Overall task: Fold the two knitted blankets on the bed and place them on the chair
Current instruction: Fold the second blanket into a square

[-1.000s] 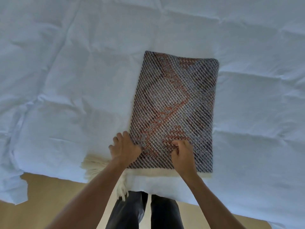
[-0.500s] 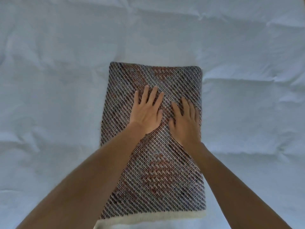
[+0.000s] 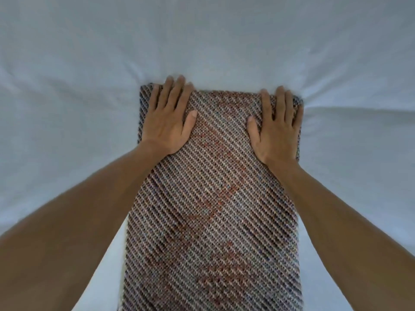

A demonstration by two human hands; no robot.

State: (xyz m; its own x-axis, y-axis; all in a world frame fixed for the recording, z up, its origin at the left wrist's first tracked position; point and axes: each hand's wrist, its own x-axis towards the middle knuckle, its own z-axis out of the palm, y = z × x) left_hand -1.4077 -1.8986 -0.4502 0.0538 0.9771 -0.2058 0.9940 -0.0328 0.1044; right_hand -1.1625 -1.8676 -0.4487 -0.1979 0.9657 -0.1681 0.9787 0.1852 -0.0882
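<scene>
I had both hands flat on the knitted blanket [image 3: 213,209], which lay folded into a long narrow rectangle on the white bed cover [image 3: 67,63], its far short edge away from me and its near end running out of the bottom of the view. My left hand [image 3: 168,122] pressed the far left corner and my right hand [image 3: 276,129] the far right corner, fingers straight and spread, thumbs turned inward, fingertips reaching the far edge. Neither grip had closed on anything; both simply bore down on the knit, and the bed cover puckered around that far edge.

I judged the blanket soft, thick and limp, with a coarse weave unlikely to slip under a palm but likely to sag and come unfolded if lifted by one corner. For another fold I would pinch both far corners through all the layers; to carry it, I would slide the hands beneath its long sides.
</scene>
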